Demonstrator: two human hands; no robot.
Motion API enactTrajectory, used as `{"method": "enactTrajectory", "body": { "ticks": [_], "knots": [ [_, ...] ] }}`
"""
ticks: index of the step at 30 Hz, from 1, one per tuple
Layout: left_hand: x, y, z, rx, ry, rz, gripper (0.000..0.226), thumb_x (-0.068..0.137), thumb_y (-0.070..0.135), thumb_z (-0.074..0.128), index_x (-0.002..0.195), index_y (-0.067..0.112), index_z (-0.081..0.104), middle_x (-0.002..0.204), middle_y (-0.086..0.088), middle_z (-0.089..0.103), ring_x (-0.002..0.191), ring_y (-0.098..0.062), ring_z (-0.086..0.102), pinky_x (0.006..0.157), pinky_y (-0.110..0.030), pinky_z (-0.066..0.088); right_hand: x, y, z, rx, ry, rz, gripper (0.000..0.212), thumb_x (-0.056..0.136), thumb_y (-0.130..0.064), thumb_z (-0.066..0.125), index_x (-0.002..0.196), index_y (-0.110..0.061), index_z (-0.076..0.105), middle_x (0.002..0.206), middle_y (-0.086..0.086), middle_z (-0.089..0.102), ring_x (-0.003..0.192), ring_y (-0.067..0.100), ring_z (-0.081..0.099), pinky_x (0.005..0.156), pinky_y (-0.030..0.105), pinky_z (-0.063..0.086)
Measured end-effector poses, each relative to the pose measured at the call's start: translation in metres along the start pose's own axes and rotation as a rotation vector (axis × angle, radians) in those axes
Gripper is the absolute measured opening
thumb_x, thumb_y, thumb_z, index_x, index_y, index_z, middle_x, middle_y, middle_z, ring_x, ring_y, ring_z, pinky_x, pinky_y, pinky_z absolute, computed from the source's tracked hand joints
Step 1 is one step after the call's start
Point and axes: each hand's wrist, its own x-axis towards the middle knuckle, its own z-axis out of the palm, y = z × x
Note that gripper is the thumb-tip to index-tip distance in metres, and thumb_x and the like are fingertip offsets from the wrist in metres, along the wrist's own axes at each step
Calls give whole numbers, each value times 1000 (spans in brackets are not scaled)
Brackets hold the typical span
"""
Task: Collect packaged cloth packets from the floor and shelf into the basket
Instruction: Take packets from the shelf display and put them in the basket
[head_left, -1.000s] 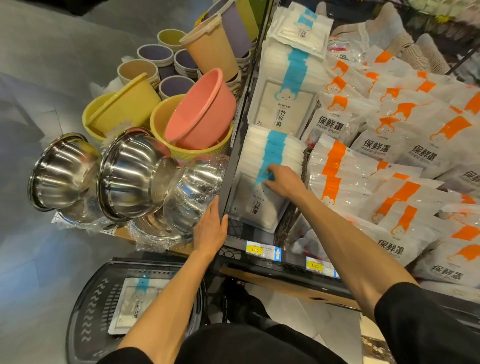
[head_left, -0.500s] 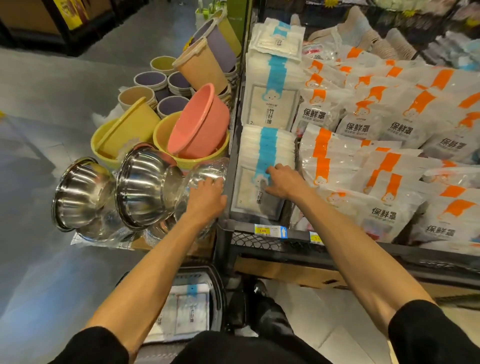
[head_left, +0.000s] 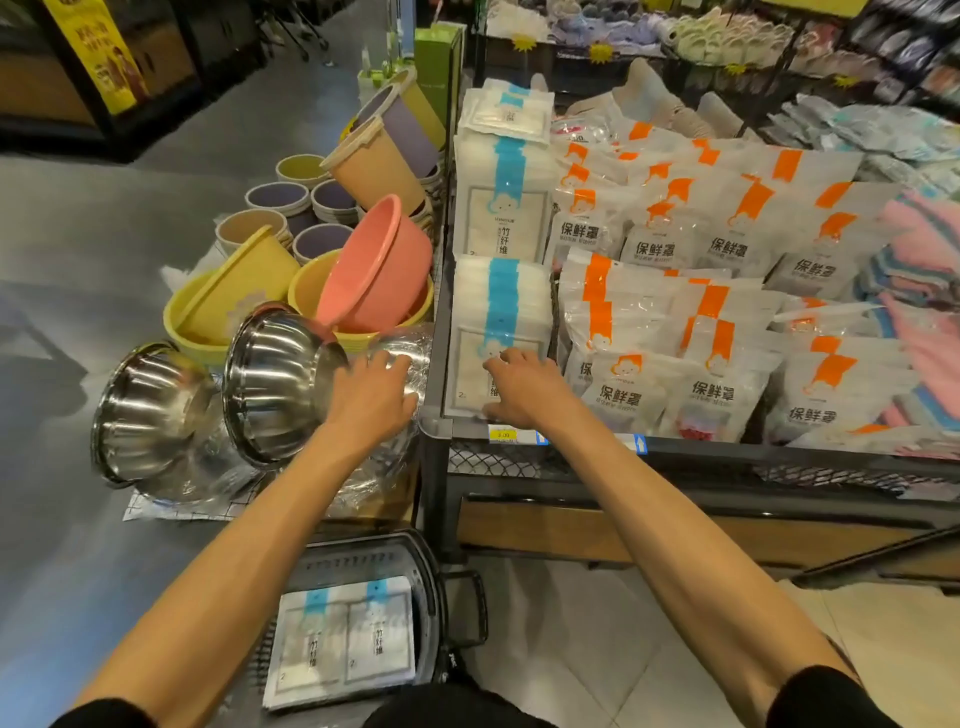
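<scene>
White cloth packets with a blue stripe stand in a near row (head_left: 500, 306) and a far row (head_left: 503, 197) at the left end of the wire shelf (head_left: 727, 457). My right hand (head_left: 524, 387) lies on the front packet of the near row, fingers curled over its face and thumb at its lower edge. My left hand (head_left: 371, 397) rests with relaxed fingers on a plastic-wrapped steel bowl (head_left: 402, 353) just left of the shelf corner. The black basket (head_left: 436, 587) sits on the floor below, with two packets (head_left: 345, 642) lying flat inside.
Steel bowls (head_left: 275, 379) tilt on a low stand to the left, with pink (head_left: 374, 270) and yellow basins (head_left: 234, 296) and stacked buckets behind. Orange-striped bags (head_left: 675, 322) fill the shelf to the right of the packets. Grey floor lies to the left.
My left hand moved up from the shelf's front corner onto the wrapped steel bowl. My right hand slid down the front packet toward its lower edge. The view pulled back and up.
</scene>
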Motion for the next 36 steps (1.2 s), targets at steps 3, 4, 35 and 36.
{"method": "enactTrajectory", "body": {
  "ticks": [3, 4, 35, 36],
  "knots": [
    [-30, -7, 0, -25, -2, -32, 58, 99, 43, 49, 149, 18, 36, 150, -13, 44, 134, -37, 43, 103, -56, 40, -23, -11, 5, 43, 13, 0, 64, 94, -45, 60, 146, -15, 39, 146, 13, 41, 133, 35, 40, 106, 51, 38],
    [-43, -9, -1, -21, -4, -40, 58, 98, 43, 50, 149, 18, 36, 149, -14, 44, 134, -37, 43, 103, -56, 40, -31, -15, 8, 61, 27, 1, 64, 94, -45, 60, 146, -15, 39, 147, 13, 41, 133, 35, 41, 106, 52, 39],
    [-209, -192, 92, -87, -144, -126, 47, 98, 41, 49, 136, 13, 48, 134, -15, 55, 123, -37, 50, 96, -52, 43, -68, -242, 115, 239, -115, 22, 54, 97, -36, 56, 144, -12, 43, 140, 16, 46, 129, 38, 43, 102, 53, 42],
    [-209, -199, 106, -93, -156, -124, 48, 98, 42, 49, 137, 13, 47, 133, -15, 55, 123, -37, 50, 96, -52, 43, -63, -249, 128, 243, -127, 27, 55, 97, -37, 56, 144, -12, 43, 140, 16, 46, 129, 38, 43, 102, 53, 42]
  ]
}}
